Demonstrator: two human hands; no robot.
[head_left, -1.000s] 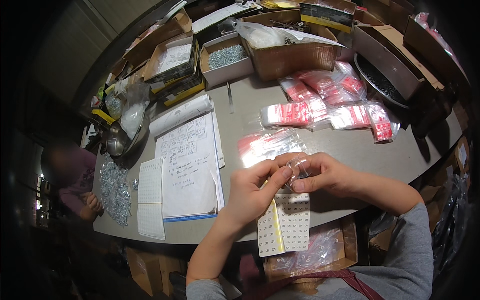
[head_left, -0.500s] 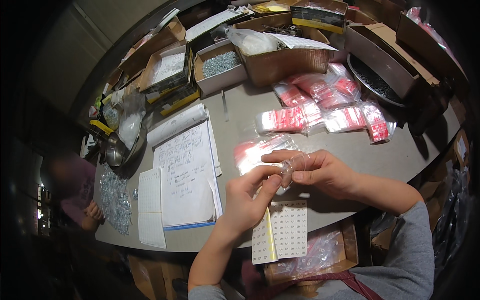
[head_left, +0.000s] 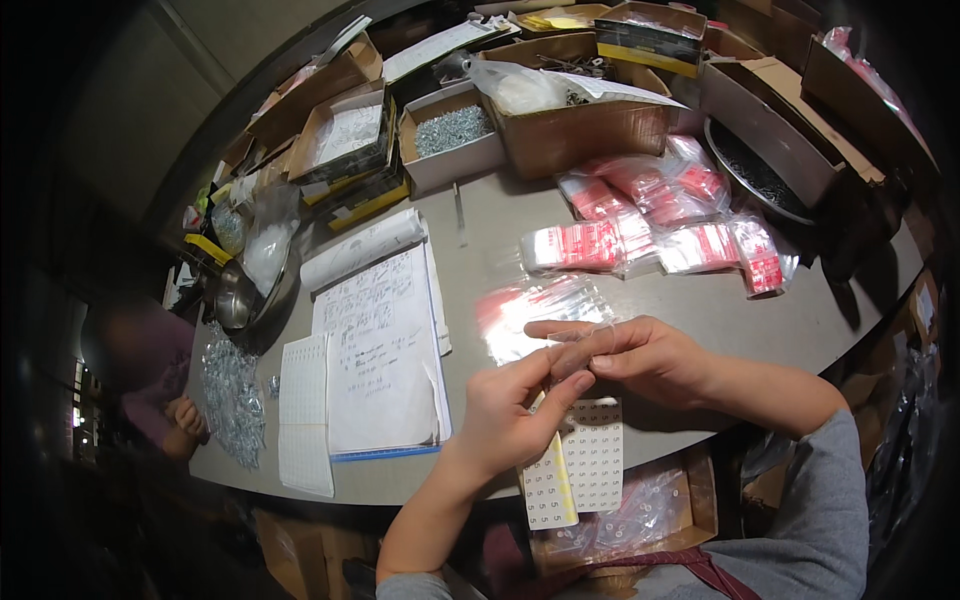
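In front of me both hands meet over the near part of the table, fingers pinched on a small clear plastic bag [head_left: 578,352]. My left hand [head_left: 520,405] grips its left side, and my right hand [head_left: 650,358] takes the right side with thumb and fingers. The bag's contents cannot be made out. Below my left hand a white sticker sheet [head_left: 595,460] with a folded yellow-edged strip reaches past the table edge; whether that hand also holds it is hidden. Just beyond my fingers lies a fanned stack of clear zip bags [head_left: 515,310] with red print.
More red-printed bags [head_left: 690,185] lie at the right. An open notebook [head_left: 385,350], a label sheet [head_left: 305,415] and a heap of small filled bags [head_left: 230,400] are leftward. Hardware boxes [head_left: 448,135] line the back. An open carton [head_left: 690,490] sits below the near edge. Another person's hands [head_left: 185,415] show far left.
The view has shifted slightly. My fingers have moved a little on the clear bag, both hands still pinching it, and the sticker sheet has tilted slightly.
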